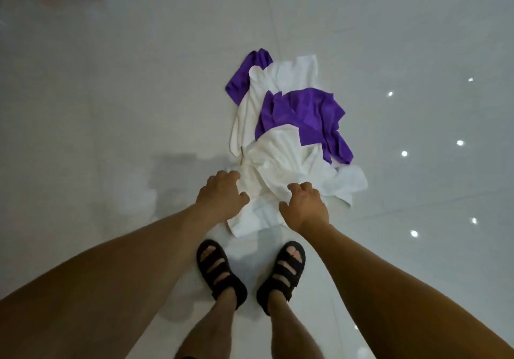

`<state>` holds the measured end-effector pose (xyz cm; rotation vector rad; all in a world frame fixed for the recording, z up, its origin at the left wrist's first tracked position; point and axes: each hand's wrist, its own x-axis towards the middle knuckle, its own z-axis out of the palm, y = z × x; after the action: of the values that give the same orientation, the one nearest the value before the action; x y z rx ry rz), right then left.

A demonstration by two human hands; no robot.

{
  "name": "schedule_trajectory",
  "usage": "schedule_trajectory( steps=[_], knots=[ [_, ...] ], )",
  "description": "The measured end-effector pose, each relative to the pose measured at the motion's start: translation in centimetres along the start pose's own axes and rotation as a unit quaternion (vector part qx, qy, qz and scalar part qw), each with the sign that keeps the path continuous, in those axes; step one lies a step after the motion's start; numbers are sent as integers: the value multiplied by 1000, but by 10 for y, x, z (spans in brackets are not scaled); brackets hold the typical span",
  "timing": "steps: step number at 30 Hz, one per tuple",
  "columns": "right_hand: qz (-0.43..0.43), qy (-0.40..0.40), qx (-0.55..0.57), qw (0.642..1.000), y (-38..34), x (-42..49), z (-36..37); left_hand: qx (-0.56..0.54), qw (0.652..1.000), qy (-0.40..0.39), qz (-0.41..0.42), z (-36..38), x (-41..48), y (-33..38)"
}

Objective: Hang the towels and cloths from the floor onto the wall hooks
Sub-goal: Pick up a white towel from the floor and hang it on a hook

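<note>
Fingers of the left hand (222,196) and right hand (304,207) clutch a crumpled white towel (278,164) (purple cloths (306,111) tangled in) on the floor (111,94).

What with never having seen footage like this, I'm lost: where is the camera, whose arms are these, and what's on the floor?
There is no machine here: a person wears one wide-angle camera on the head, looking down, so the arms are their own. Their feet in black strapped sandals stand on the glossy pale tiled floor. On it lies a heap: a crumpled white towel nearest, a purple cloth just beyond, then another white towel and a second purple cloth. The left hand and right hand reach down with bent fingers onto the near towel; whether they have pinched it yet cannot be told.
</note>
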<state>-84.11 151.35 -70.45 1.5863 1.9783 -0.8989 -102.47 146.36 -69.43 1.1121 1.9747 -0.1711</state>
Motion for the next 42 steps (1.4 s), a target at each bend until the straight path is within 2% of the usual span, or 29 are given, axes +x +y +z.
schedule_trajectory(
  steps=[5, 10, 15, 19, 24, 27, 30, 33, 36, 39, 42],
  knots=[
    [4, 5, -51, 999, 24, 91, 99, -20, 999, -27, -10, 96, 90, -37],
    [25, 55, -102, 993, 38, 151, 165, -46, 999, -27, -14, 160, 136, -70],
    [14, 126, -192, 973, 53, 182, 174, -71, 997, -20, -11, 181, 151, -80],
    [-29, 115, -210, 970, 64, 182, 151, -75, 997, -12, 2, 168, 145, -68],
    [-2, 83, -7, 996, 44, 147, 103, -74, 997, 12, 24, 127, 116, -43],
    [-68, 99, 97, 988, 19, 99, 58, -88, 994, 35, 50, 85, 83, -22],
    [-139, 80, 165, 973, -9, 42, -1, -112, 987, 54, 105, 24, 39, 0],
    [-181, 98, 171, 963, -40, -7, -65, -116, 974, 52, 188, -47, -9, 17],
    [-200, 137, 132, 961, -72, -52, -137, -85, 974, 13, 211, -117, -60, 28],
    [-245, 164, 89, 951, -111, -98, -203, -117, 965, 83, 220, -181, -108, 34],
    [-314, 164, 101, 930, -158, -146, -263, -131, 948, 154, 244, -242, -153, 38]
  ],
)
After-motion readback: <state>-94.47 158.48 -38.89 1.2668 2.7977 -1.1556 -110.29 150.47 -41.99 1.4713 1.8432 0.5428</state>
